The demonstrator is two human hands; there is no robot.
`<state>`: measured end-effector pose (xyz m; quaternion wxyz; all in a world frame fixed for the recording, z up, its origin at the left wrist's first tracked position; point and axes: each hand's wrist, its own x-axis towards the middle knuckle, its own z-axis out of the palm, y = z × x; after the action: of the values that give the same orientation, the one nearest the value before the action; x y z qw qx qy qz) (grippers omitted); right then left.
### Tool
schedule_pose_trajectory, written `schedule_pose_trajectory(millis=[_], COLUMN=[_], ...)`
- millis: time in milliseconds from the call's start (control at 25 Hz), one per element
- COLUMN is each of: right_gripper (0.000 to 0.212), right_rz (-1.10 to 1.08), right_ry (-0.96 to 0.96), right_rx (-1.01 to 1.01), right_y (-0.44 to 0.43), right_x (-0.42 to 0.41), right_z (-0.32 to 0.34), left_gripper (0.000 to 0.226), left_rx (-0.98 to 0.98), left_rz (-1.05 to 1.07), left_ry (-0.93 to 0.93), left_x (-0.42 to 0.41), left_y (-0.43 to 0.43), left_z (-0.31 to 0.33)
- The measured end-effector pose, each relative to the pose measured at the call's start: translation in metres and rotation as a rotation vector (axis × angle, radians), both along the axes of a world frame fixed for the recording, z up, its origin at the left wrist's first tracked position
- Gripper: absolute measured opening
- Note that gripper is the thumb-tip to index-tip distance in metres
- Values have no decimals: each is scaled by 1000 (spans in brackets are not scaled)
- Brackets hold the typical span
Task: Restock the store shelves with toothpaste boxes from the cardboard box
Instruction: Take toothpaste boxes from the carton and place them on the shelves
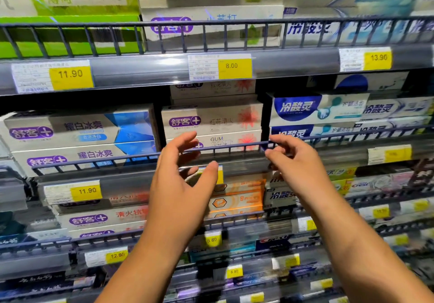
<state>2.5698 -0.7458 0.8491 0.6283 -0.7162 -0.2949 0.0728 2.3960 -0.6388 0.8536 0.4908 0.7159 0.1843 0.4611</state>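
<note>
Both my hands are raised in front of the middle shelf's wire rail [225, 146]. My left hand [185, 173] is open, fingers spread near the rail, holding nothing. My right hand [296, 159] hovers at the rail's right part, fingers loosely curled and empty. Behind the rail stands a stack of white toothpaste boxes with a red flower print [216, 119]. Left of it lie white-and-blue toothpaste boxes [79, 131]; right of it, blue-labelled boxes [317, 110]. The cardboard box is not in view.
The upper shelf [164, 65] carries green, white and blue boxes behind its own rail, with yellow price tags [234, 68]. Below my hands are orange boxes [239, 199] and more shelves packed with toothpaste and price tags.
</note>
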Motion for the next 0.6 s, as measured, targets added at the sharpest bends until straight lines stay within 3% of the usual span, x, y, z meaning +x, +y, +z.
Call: schedule_pose_trajectory(millis=[320, 600], right_gripper=[27, 19], right_rz=[-223, -364], right_ry=[-35, -59], right_rx=[-4, 13], right_y=[-42, -85], right_x=[14, 60], right_z=[7, 8], left_gripper=[45, 45], left_rx=[-24, -20], left_rz=[-356, -366], left_ry=[106, 125], left_x=[49, 89], left_y=[-19, -33], left_z=[16, 18])
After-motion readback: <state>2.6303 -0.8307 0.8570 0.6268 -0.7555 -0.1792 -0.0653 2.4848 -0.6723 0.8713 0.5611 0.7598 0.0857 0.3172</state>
